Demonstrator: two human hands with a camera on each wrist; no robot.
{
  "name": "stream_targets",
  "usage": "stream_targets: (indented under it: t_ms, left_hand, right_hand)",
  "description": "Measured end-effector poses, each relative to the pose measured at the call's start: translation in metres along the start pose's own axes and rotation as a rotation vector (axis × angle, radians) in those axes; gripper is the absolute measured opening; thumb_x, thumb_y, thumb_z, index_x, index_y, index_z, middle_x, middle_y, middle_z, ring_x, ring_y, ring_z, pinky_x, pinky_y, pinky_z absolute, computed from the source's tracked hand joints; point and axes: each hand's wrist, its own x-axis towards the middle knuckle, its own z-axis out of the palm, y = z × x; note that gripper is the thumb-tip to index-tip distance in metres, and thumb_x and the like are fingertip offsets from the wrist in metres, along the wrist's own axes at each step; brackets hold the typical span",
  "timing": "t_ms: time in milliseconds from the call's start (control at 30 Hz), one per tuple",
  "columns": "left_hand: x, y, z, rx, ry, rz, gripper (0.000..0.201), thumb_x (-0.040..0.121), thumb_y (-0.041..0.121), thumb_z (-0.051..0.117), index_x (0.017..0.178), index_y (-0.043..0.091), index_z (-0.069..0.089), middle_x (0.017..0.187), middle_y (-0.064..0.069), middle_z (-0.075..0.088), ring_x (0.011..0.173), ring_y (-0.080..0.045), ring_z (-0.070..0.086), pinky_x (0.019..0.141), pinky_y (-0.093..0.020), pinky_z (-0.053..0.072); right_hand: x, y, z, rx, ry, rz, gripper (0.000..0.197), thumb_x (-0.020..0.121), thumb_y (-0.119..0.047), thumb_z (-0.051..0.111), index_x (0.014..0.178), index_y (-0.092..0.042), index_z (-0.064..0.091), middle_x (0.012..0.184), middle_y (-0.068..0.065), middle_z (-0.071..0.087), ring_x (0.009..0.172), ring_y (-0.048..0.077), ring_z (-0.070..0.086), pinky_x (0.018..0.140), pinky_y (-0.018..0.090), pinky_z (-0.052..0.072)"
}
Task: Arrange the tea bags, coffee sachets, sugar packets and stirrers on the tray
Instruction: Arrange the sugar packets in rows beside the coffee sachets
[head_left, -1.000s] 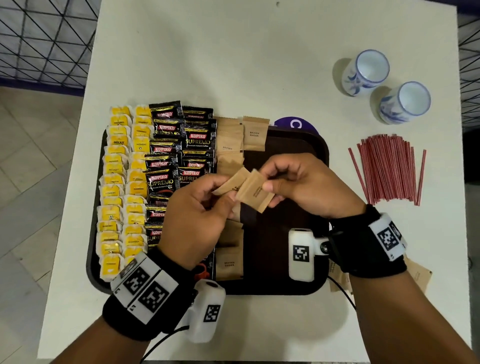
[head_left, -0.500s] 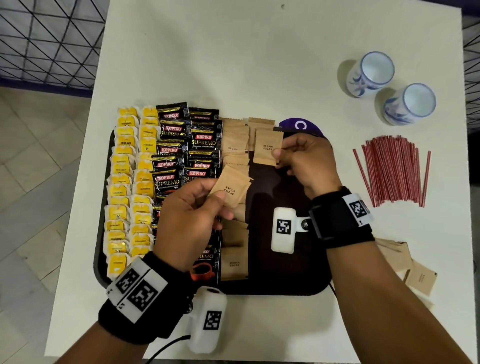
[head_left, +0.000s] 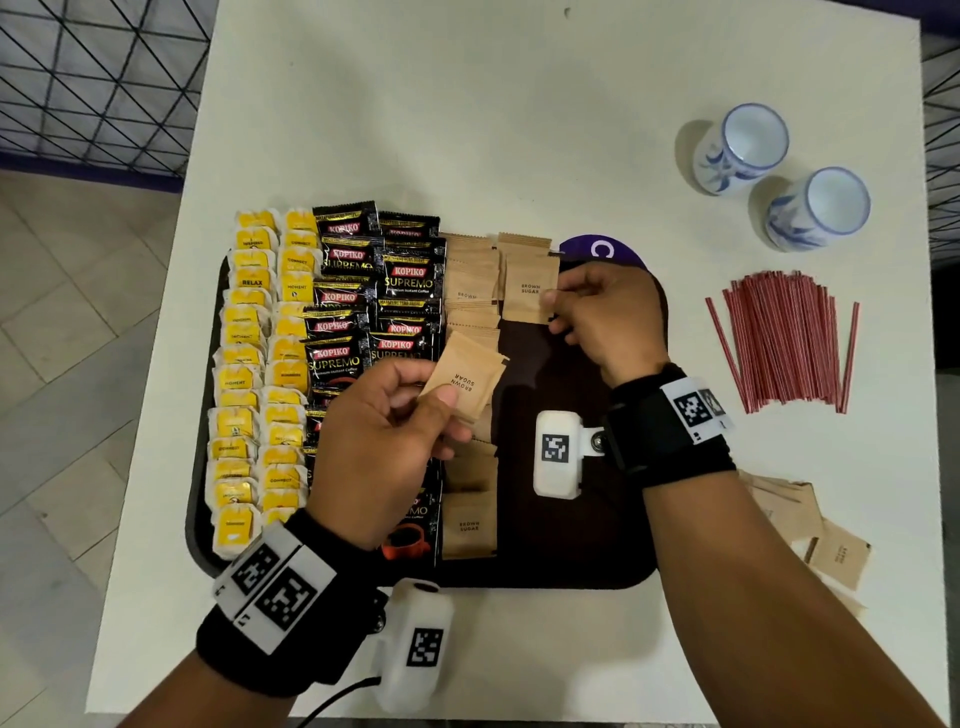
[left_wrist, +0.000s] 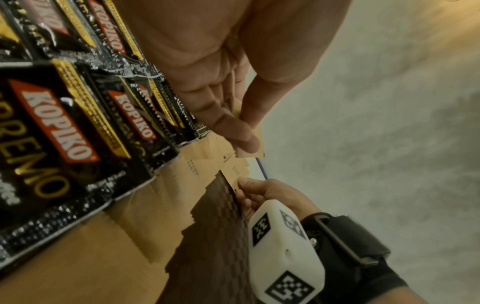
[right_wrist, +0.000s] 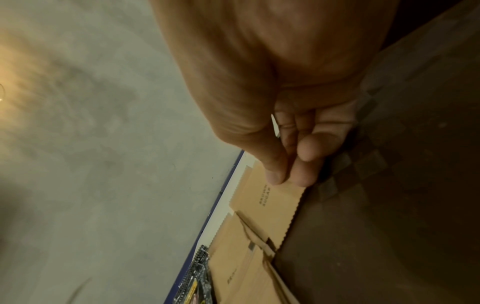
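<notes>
Right hand (head_left: 605, 312) fingers (right_wrist: 276, 168) pinched on the near right corner of a brown sugar packet (head_left: 529, 293), laying it flat at the far end of a second sugar column, partly over the one packet already lying there. Left hand (head_left: 382, 441) fingers (left_wrist: 233, 133) curled round a small stack of sugar packets (head_left: 464, 382), thumb on top, held just above the tray between the coffee and the bare middle – stock for the next placements, by the look of it. Outward from there: first sugar column (head_left: 470, 405) running from far rim to near rim, apparently full, though partly hidden under the left hand. Left of it, two columns of black coffee sachets (head_left: 374, 291), overlapped like shingles, and beyond those two columns of yellow tea bags (head_left: 260, 374) reaching the left edge – both groups judged complete. Right half of the dark tray (head_left: 582, 571) bare but for the new column's start. Off the tray, on the counter (head_left: 467, 104): a loose heap of sugar packets (head_left: 810, 530) by the right forearm, not yet brought over, and the bundle of red stirrers (head_left: 784, 338) untouched to the right. Two blue-and-white cups (head_left: 779, 176) at the far right corner. Roughly past halfway, then – tea and coffee done, sugar in progress, stirrers wholly left.
</notes>
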Motion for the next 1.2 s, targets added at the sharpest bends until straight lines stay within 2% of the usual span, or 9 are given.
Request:
stream_targets:
  t_ms: [167,300,433,500,667,800,900,1067,1200]
  left_hand:
    - [-0.001,0.001,0.001,-0.003,-0.001,0.021,0.016,0.092,0.004,0.061,0.103,0.015,0.065,0.086,-0.001,0.075,0.066,-0.019,0.072,0.054,-0.026,0.056]
    - [-0.001,0.001,0.0,0.038,-0.018,0.062,0.03,0.091,0.0,0.06,0.103,0.027,0.065,0.09,0.003,0.075,0.07,-0.016,0.072,0.059,-0.026,0.058]
    - [0.001,0.001,0.0,0.149,-0.027,0.12,0.034,0.091,0.002,0.062,0.11,0.03,0.066,0.091,-0.001,0.073,0.067,-0.011,0.07,0.057,-0.02,0.055]
    - [0.004,0.0,0.001,0.211,-0.024,0.153,0.036,0.09,0.004,0.063,0.111,0.034,0.066,0.089,0.0,0.072,0.064,-0.008,0.067,0.056,-0.019,0.053]
    - [0.005,-0.001,0.007,0.381,-0.013,0.273,0.033,0.086,0.009,0.07,0.113,0.028,0.071,0.086,0.015,0.066,0.075,0.002,0.061,0.07,-0.009,0.045]
    - [0.001,0.007,0.016,0.408,0.029,0.319,0.028,0.084,0.01,0.073,0.106,0.025,0.066,0.081,0.016,0.064,0.077,0.003,0.062,0.068,-0.005,0.044]
    - [0.002,0.008,0.017,0.407,0.083,0.344,0.029,0.084,0.016,0.073,0.108,0.027,0.061,0.089,0.015,0.067,0.078,-0.002,0.063,0.067,-0.009,0.045]
    - [0.0,0.002,0.015,0.408,0.121,0.316,0.03,0.086,0.02,0.071,0.114,0.026,0.062,0.099,0.015,0.067,0.076,-0.007,0.064,0.066,-0.016,0.049]
    - [-0.007,-0.006,0.012,0.448,0.083,0.298,0.026,0.087,0.017,0.07,0.112,0.024,0.065,0.097,0.016,0.067,0.083,-0.003,0.064,0.07,-0.011,0.049]
  right_hand:
    - [0.002,-0.001,0.004,0.029,-0.016,0.011,0.016,0.087,-0.003,0.069,0.081,-0.018,0.068,0.071,0.004,0.071,0.053,0.01,0.064,0.049,0.021,0.049]
    - [-0.002,-0.001,0.002,0.097,-0.004,0.044,0.015,0.09,-0.001,0.066,0.104,-0.004,0.069,0.074,0.003,0.071,0.057,0.012,0.067,0.052,0.022,0.053]
    - [-0.022,-0.001,-0.015,-0.03,0.062,-0.132,0.022,0.089,-0.015,0.068,0.108,-0.025,0.071,0.089,-0.006,0.073,0.078,0.01,0.071,0.071,0.032,0.057]
    - [-0.041,-0.006,-0.021,0.023,-0.086,-0.269,0.03,0.088,-0.014,0.072,0.107,-0.037,0.07,0.097,-0.01,0.073,0.081,0.006,0.067,0.073,0.026,0.051]
    - [-0.067,-0.008,-0.014,-0.107,-0.453,-0.476,0.04,0.081,-0.008,0.08,0.118,-0.02,0.072,0.101,-0.013,0.068,0.076,0.001,0.057,0.075,0.013,0.044]
    - [-0.067,-0.003,-0.014,-0.134,-0.459,-0.409,0.023,0.083,-0.007,0.078,0.101,-0.021,0.076,0.093,-0.008,0.072,0.082,0.006,0.066,0.078,0.027,0.054]
    - [-0.065,0.002,-0.018,-0.145,-0.419,-0.368,0.015,0.084,-0.007,0.076,0.086,-0.021,0.073,0.083,-0.008,0.072,0.077,0.007,0.069,0.074,0.026,0.056]
    - [-0.042,0.014,-0.026,0.158,-0.219,-0.033,0.004,0.093,0.002,0.064,0.089,0.002,0.066,0.093,0.02,0.073,0.076,0.021,0.076,0.061,0.028,0.061]
    - [-0.022,0.014,-0.02,0.076,-0.119,-0.078,0.013,0.083,0.002,0.074,0.086,-0.009,0.069,0.076,0.004,0.072,0.055,0.007,0.063,0.055,0.016,0.049]
